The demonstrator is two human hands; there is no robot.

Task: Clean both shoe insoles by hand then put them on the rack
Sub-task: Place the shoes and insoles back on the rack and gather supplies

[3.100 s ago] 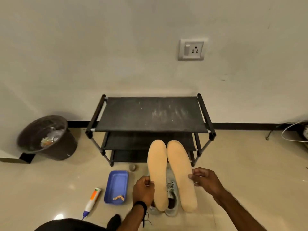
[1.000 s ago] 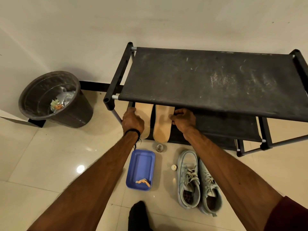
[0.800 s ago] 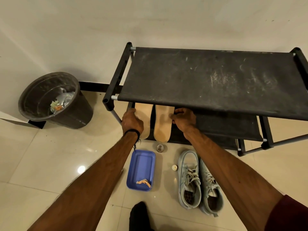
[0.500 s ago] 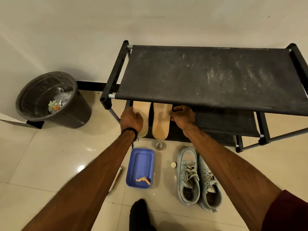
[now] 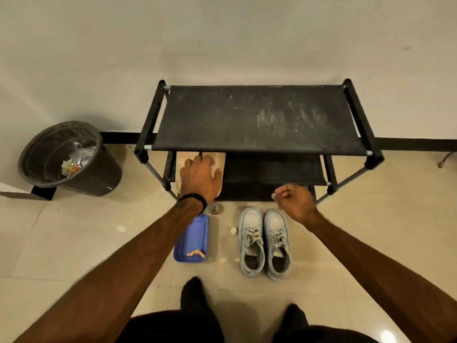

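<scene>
Two tan insoles lie side by side on the middle shelf at the left end of the black rack (image 5: 257,120). The left insole (image 5: 182,162) and the right insole (image 5: 219,162) are mostly covered by my left hand (image 5: 200,178), which rests flat on them with fingers spread. The top shelf hides their far ends. My right hand (image 5: 294,199) hovers loosely curled in front of the rack, above the grey shoes, and holds nothing.
A pair of grey sneakers (image 5: 263,241) stands on the tiled floor before the rack. A blue tray (image 5: 191,238) lies to their left, with a small round cap (image 5: 214,208) and a white cap (image 5: 233,230) nearby. A dark waste bin (image 5: 66,157) stands at the left wall.
Both hands carried the insoles to the rack's middle shelf. My right hand has since let go and drawn back to the right; my left hand now lies flat over both insoles. The view pulled back.
</scene>
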